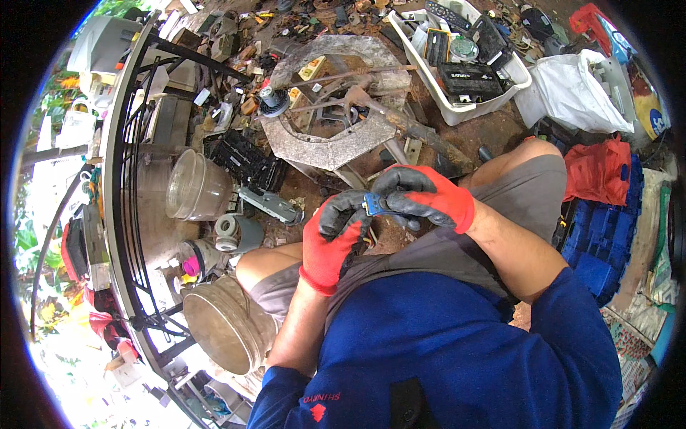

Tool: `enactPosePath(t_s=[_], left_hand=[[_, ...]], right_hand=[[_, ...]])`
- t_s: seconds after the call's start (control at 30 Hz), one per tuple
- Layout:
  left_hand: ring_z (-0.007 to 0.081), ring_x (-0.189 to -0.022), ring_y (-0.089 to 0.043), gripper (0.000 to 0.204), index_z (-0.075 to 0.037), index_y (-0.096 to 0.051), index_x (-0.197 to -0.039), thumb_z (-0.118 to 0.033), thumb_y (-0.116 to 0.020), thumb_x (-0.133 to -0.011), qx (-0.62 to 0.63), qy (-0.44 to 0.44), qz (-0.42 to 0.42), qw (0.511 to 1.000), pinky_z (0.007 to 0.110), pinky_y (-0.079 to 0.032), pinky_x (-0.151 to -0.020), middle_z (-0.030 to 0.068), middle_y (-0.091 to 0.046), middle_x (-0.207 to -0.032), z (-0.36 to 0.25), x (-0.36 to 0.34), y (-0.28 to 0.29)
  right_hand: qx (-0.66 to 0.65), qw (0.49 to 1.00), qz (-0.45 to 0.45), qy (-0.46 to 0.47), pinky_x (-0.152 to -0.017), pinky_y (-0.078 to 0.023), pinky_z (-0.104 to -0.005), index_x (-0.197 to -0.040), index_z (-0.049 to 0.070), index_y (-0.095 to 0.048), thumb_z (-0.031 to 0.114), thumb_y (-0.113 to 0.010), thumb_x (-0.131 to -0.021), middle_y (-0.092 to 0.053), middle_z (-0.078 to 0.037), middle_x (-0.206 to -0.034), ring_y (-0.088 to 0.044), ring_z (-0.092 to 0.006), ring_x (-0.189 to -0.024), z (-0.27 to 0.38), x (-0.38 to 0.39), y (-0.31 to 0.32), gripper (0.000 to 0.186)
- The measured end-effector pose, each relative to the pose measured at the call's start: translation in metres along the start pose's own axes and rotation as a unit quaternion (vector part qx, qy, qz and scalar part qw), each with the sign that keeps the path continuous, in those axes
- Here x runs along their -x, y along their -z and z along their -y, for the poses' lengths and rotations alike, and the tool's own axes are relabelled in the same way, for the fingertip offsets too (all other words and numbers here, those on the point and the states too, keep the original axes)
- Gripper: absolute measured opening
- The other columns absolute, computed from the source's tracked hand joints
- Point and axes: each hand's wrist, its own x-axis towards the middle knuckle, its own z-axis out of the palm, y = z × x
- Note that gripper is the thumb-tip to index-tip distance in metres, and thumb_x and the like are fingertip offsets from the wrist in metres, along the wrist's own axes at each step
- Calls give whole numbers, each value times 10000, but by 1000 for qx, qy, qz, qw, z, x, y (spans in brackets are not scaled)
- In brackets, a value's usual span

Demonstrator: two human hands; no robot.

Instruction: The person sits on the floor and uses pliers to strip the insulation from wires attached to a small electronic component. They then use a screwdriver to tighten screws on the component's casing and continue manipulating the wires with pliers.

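Both hands wear red gloves with black coated palms and meet above my lap. They hold a small blue and dark part (375, 204), too small to name, between them. My left hand (336, 232) has its fingers curled at the part's left end. My right hand (425, 196) pinches it from the right, its fingers partly covering it. Just beyond the hands stands a worn octagonal metal stand (321, 141) with a pickaxe-like tool (386, 114) lying across it. A grey elongated device (268, 206) lies on the ground left of my hands.
A white bin (464, 111) of electronics and a white sack (572, 93) sit at back right. A red bag (597, 171) and blue plastic crate (600, 243) lie right. Clear tubs (193, 186), buckets (218, 329) and a black metal rack (125, 214) line the left. Scrap covers the far ground.
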Motion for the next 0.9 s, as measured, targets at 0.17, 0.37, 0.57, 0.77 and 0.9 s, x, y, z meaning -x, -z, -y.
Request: enactPosePath(t_s=[0.17, 0.37, 0.57, 0.77, 0.9], left_hand=[[154, -956, -618, 265, -14, -661, -1144, -77, -675, -888, -4, 10, -15, 1000, 298, -493, -878, 62, -664, -1079, 4, 2, 5], [239, -982, -638, 270, 2, -651, -1124, -44, -653, -858, -67, -29, -2, 997, 334, -490, -911, 123, -657, -1058, 8, 1, 6], [246, -1012, -640, 270, 5, -648, -1124, -39, -672, -859, -58, -36, -18, 998, 346, -487, -932, 134, -662, -1087, 14, 5, 2], [130, -900, -640, 231, 5, -657, -1129, -9, -655, -898, 31, 41, 2, 999, 281, -516, -807, 66, -691, -1033, 8, 5, 5], [84, -783, -630, 233, 16, -647, -1143, -27, -688, -917, 127, 166, 2, 978, 239, -512, -686, 42, -703, -951, 0, 3, 6]], right_hand=[[-1, 998, 30, 53, -613, -476, -223, -1221, 64, -609, 232, -701, -932, -650, 8, -912, -595, -53, -745, -4, -6, -1, 346], [32, 998, 26, 43, -684, -501, -257, -1282, 34, -563, 165, -705, -906, -634, -22, -988, -606, -88, -832, -9, -3, 1, 423], [97, 984, -5, 147, -642, -467, -216, -1188, 66, -635, 124, -682, -913, -646, 26, -919, -578, -36, -780, -13, -10, -4, 285], [22, 998, -47, -36, -523, -414, -198, -1145, 84, -677, 241, -686, -942, -651, 13, -809, -557, -39, -632, -7, -3, -2, 257], [-3, 998, -58, -36, -526, -423, -210, -1120, 80, -680, 263, -646, -977, -653, 11, -866, -561, -48, -663, -7, -10, 2, 235]])
